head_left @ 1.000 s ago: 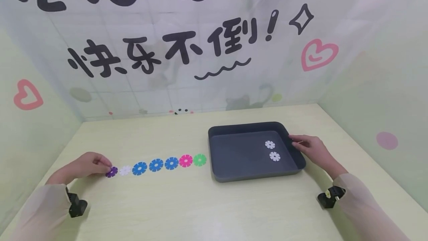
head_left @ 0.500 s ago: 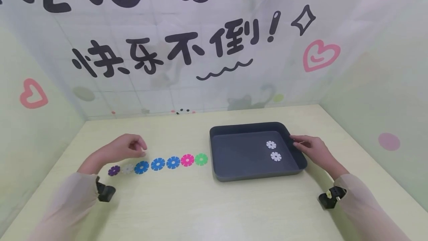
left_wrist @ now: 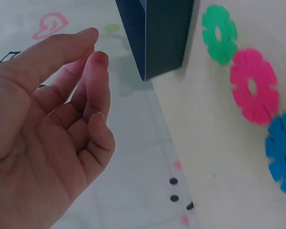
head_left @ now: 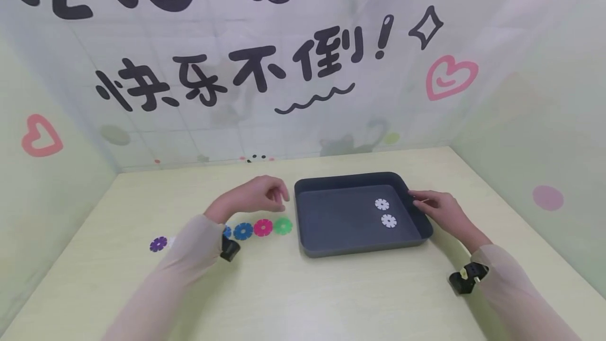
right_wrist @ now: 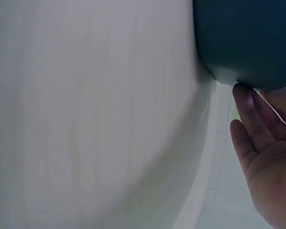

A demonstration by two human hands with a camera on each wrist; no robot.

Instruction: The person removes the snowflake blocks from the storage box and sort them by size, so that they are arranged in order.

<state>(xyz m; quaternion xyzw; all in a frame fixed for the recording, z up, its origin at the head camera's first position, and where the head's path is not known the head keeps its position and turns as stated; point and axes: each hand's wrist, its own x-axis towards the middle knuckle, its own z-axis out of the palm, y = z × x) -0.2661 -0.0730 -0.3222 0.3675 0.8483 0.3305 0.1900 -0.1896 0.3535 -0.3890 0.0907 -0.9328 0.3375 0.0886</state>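
Observation:
My left hand hovers just left of the dark grey tray, fingers loosely curled with nothing between them. Below it runs a row of flat plastic snowflake discs: green, pink and blue, with a purple disc at the far left end. The left sleeve hides part of this row. In the left wrist view, thumb and fingertips nearly meet, close to the tray's corner. My right hand holds the tray's right rim. Two white discs lie inside the tray's right half.
The pale wooden table meets a printed cloth wall at the back, with side walls left and right. Each wrist carries a small black camera.
My left hand has let go of the purple disc, leaving it at the row's left end, and has moved right above the row to the tray's left side. The right hand stays put.

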